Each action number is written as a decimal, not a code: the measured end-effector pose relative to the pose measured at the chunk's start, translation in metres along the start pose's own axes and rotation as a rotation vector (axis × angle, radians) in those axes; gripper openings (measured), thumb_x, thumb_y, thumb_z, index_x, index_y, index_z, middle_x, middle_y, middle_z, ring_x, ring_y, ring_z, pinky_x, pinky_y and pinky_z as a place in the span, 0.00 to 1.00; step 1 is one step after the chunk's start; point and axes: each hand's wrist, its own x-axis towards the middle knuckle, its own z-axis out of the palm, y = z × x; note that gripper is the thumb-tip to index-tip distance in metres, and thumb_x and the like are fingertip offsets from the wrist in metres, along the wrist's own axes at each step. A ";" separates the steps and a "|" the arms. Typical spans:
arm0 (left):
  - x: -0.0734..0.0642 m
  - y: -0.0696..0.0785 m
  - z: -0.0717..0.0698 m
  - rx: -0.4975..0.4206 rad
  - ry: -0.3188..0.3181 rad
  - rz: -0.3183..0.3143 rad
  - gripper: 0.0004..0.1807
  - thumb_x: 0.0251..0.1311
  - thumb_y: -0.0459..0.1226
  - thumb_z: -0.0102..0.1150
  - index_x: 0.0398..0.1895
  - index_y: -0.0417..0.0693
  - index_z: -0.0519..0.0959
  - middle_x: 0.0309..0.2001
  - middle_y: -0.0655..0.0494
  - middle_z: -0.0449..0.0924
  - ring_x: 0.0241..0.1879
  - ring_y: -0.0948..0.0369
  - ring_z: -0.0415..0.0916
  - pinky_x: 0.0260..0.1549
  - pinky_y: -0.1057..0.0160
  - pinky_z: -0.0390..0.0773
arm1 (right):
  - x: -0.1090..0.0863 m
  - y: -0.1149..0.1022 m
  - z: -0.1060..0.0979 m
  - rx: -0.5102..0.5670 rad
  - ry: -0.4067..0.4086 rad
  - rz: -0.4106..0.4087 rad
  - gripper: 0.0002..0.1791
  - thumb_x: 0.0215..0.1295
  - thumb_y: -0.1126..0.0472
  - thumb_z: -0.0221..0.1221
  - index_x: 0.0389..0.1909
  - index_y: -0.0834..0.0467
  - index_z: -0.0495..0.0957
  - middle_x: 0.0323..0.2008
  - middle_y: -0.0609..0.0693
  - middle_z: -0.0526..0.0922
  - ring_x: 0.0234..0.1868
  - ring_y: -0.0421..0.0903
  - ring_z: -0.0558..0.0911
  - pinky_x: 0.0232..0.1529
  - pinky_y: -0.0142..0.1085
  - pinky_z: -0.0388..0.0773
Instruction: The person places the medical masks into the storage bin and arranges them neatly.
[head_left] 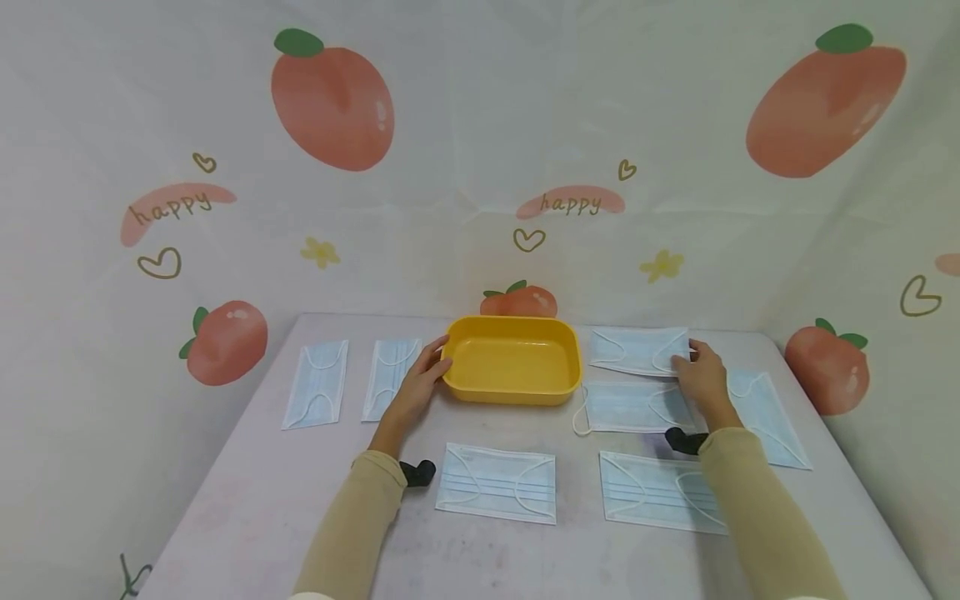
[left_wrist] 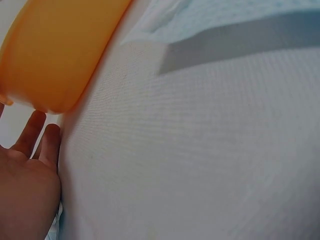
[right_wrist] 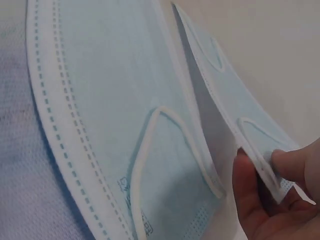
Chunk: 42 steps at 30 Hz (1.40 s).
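Observation:
A yellow plastic tray [head_left: 512, 397] stands at the back middle of the table. My left hand [head_left: 414, 387] touches its left side; in the left wrist view the visible fingers [left_wrist: 31, 134] are extended against the tray wall. At the back right, my right hand [head_left: 703, 379] pinches the right end of a pale blue face mask [head_left: 637, 348] between thumb and fingers. That end is lifted off the table in the right wrist view. Just in front of it lies another face mask [right_wrist: 115, 100], flat, its ear loops on top.
Two masks lie left of the tray, one at the far left [head_left: 315, 385] and one partly behind my left hand [head_left: 392, 367]. In front are a mask [head_left: 497, 483] and another [head_left: 652, 490] partly under my right forearm. One more mask [head_left: 768, 417] lies at the right edge.

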 end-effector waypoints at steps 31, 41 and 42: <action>0.000 -0.002 0.002 -0.028 0.005 -0.003 0.26 0.76 0.49 0.50 0.75 0.71 0.63 0.77 0.49 0.62 0.76 0.48 0.62 0.76 0.46 0.63 | -0.030 -0.022 -0.018 0.617 0.061 0.060 0.34 0.79 0.63 0.48 0.81 0.59 0.50 0.49 0.42 0.68 0.40 0.33 0.78 0.39 0.26 0.86; -0.001 -0.001 0.002 -0.014 0.016 -0.006 0.26 0.76 0.49 0.50 0.75 0.72 0.63 0.78 0.48 0.61 0.77 0.48 0.60 0.77 0.45 0.61 | -0.043 -0.042 -0.032 0.858 0.005 -0.007 0.35 0.78 0.66 0.48 0.81 0.60 0.47 0.49 0.44 0.68 0.40 0.33 0.82 0.38 0.26 0.86; -0.001 0.000 0.002 -0.010 0.019 -0.008 0.26 0.76 0.50 0.50 0.75 0.72 0.63 0.78 0.48 0.60 0.78 0.48 0.59 0.77 0.45 0.60 | -0.044 -0.044 -0.032 0.871 -0.002 -0.016 0.36 0.78 0.66 0.48 0.81 0.61 0.46 0.49 0.44 0.68 0.40 0.33 0.82 0.39 0.26 0.86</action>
